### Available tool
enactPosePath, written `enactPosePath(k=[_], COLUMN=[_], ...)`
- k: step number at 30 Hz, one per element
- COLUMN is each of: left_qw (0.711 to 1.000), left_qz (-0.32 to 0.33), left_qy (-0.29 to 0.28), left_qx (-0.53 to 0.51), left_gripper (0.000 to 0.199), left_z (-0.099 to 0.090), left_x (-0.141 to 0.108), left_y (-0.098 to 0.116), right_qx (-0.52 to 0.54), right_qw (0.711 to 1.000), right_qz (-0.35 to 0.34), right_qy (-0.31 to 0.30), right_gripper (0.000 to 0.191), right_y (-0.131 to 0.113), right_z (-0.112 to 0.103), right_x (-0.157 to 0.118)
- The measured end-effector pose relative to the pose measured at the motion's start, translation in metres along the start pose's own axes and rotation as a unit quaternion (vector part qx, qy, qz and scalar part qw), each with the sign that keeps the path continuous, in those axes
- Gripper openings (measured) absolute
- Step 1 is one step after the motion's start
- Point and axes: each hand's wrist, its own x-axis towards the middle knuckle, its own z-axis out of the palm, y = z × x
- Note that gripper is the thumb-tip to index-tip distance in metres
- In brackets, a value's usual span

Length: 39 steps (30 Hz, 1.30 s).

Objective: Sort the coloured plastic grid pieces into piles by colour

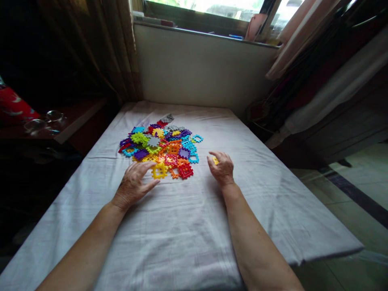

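Note:
A pile of flat plastic building tiles [174, 147] with notched edges, in many colours, lies on the cloth-covered table [169, 238]. My left hand [133, 182] is at the near left side of the pile, thumb and fingers spread apart. Close to its fingertips lies a yellow window-shaped tile [159, 171]; I see no grip on it. To the right of the pile, my right hand [222, 166] is curled around a small yellow tile [215, 160], mostly hidden by the fingers. A red tile [186, 171] rests at the pile's near edge.
Beyond the table's far edge is a pale wall below a window sill [206, 32]. Glasses [45, 123] and a red patterned item [15, 107] sit on a dark side table at left. Clothes [327, 76] hang at right.

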Motion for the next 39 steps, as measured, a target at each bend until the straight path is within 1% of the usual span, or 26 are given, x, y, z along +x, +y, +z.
enactPosePath(k=[1, 3, 5, 6, 8, 10, 13, 15, 16, 18, 21, 23, 25, 26, 29, 32, 34, 37, 39], left_qw=[1.0, 1.0, 0.999, 0.999, 0.999, 0.999, 0.999, 0.999, 0.998, 0.999, 1.0, 0.998, 0.997, 0.997, 0.997, 0.997, 0.998, 0.998, 0.997], left_qz=[0.003, 0.012, 0.025, 0.029, 0.028, 0.021, 0.026, 0.033, 0.034, 0.028, 0.006, -0.003, -0.002, 0.0, 0.006, 0.014, 0.016, 0.014, 0.011], left_qy=[0.002, 0.011, 0.024, 0.029, 0.028, 0.022, 0.026, 0.037, 0.042, 0.038, -0.009, -0.046, -0.068, -0.073, -0.071, -0.06, -0.055, -0.053, -0.055], left_qx=[-0.004, -0.007, -0.008, -0.008, -0.01, -0.012, -0.016, -0.018, -0.018, -0.011, 0.016, 0.033, 0.039, 0.04, 0.04, 0.038, 0.036, 0.044, 0.051], left_gripper=[0.05, 0.049, 0.049, 0.049, 0.05, 0.051, 0.053, 0.056, 0.058, 0.058, 0.047, 0.04, 0.038, 0.039, 0.042, 0.04, 0.039, 0.035, 0.032], left_z=[0.002, 0.006, 0.009, 0.011, 0.012, 0.013, 0.013, 0.014, 0.015, 0.016, 0.017, 0.018, 0.019, 0.019, 0.018, 0.014, 0.011, 0.006, 0.005], left_x=[0.0, 0.0, 0.001, 0.001, 0.002, 0.003, 0.004, 0.003, 0.003, 0.003, 0.002, 0.002, 0.003, 0.003, 0.003, 0.003, 0.003, 0.004, 0.005], left_y=[0.003, 0.009, 0.014, 0.016, 0.02, 0.023, 0.026, 0.025, 0.024, 0.022, 0.02, 0.02, 0.021, 0.021, 0.022, 0.022, 0.022, 0.02, 0.019], right_qx=[0.044, 0.125, 0.196, 0.23, 0.293, 0.339, 0.382, 0.396, 0.396, 0.379, 0.307, 0.253, 0.207, 0.188, 0.132, 0.063, 0.022, -0.007, -0.009], right_qw=[0.998, 0.985, 0.963, 0.951, 0.927, 0.908, 0.887, 0.884, 0.889, 0.91, 0.943, 0.946, 0.947, 0.948, 0.957, 0.965, 0.966, 0.967, 0.971], right_qz=[-0.021, -0.049, -0.063, -0.066, -0.062, -0.051, -0.037, -0.024, -0.013, 0.027, 0.129, 0.199, 0.235, 0.244, 0.248, 0.246, 0.249, 0.248, 0.231], right_qy=[-0.028, -0.104, -0.172, -0.196, -0.226, -0.243, -0.257, -0.247, -0.229, -0.162, -0.03, 0.036, 0.073, 0.081, 0.073, 0.061, 0.06, 0.058, 0.058], right_gripper=[0.028, 0.025, 0.026, 0.028, 0.034, 0.039, 0.038, 0.036, 0.037, 0.04, 0.05, 0.055, 0.056, 0.055, 0.049, 0.043, 0.042, 0.045, 0.044], right_y=[-0.01, -0.031, -0.05, -0.057, -0.068, -0.075, -0.076, -0.069, -0.063, -0.044, -0.002, 0.027, 0.048, 0.055, 0.06, 0.052, 0.047, 0.041, 0.038], right_z=[0.002, 0.007, 0.014, 0.017, 0.023, 0.029, 0.034, 0.033, 0.03, 0.022, 0.006, -0.002, -0.007, -0.008, -0.009, -0.012, -0.015, -0.018, -0.017], right_x=[-0.002, -0.01, -0.019, -0.024, -0.031, -0.036, -0.037, -0.031, -0.026, -0.013, 0.007, 0.016, 0.019, 0.019, 0.017, 0.014, 0.014, 0.013, 0.012])
